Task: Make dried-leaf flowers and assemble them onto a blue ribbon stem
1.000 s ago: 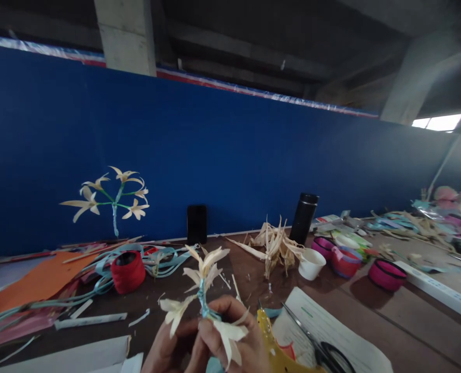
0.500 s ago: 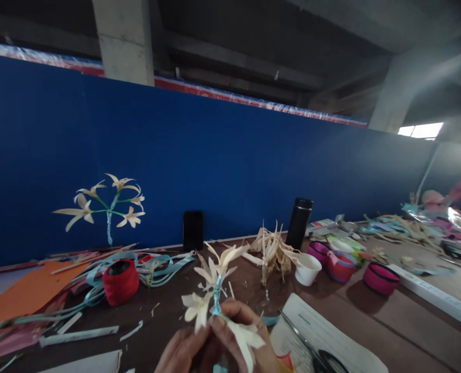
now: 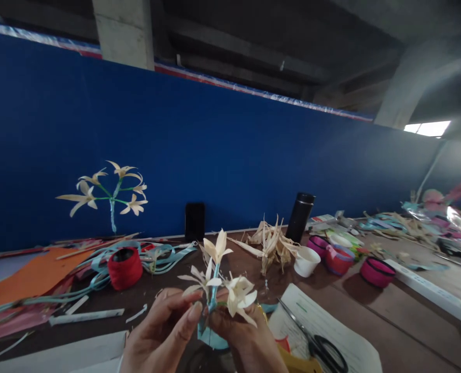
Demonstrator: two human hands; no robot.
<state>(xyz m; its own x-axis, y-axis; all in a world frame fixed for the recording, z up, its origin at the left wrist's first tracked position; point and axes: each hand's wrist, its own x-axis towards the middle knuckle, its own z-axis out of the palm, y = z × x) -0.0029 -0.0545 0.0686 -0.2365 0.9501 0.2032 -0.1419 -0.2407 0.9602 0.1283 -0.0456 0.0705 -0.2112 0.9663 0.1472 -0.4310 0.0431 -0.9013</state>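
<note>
A spray of cream artificial flowers (image 3: 240, 295) stands nearly upright between my hands, its stem wrapped in light blue strip. My right hand (image 3: 249, 339) grips the lower stem, partly covered by the right-hand blossom. Thumb and forefinger of my left hand (image 3: 158, 331) are pinched together just left of the stem, by the left blossom; what lies between them is hidden. Below the stem, a loose light blue strip (image 3: 212, 339) shows between the hands. A finished-looking flower spray (image 3: 113, 199) with a blue-wrapped stem stands upright at the back left.
Black-handled scissors (image 3: 325, 352) lie on a printed sheet (image 3: 347, 331) at right. A red roll (image 3: 124, 268), blue strips (image 3: 171, 263) and orange paper (image 3: 31, 274) are at left. Behind are dried husks (image 3: 271, 246), a white cup (image 3: 307, 260), a black flask (image 3: 300, 215) and a phone (image 3: 195, 221).
The flower spray has turned in my grip, so its blossoms face differently. My left hand has shifted left and opened out from the stem, showing more of its thumb. The view has tilted slightly.
</note>
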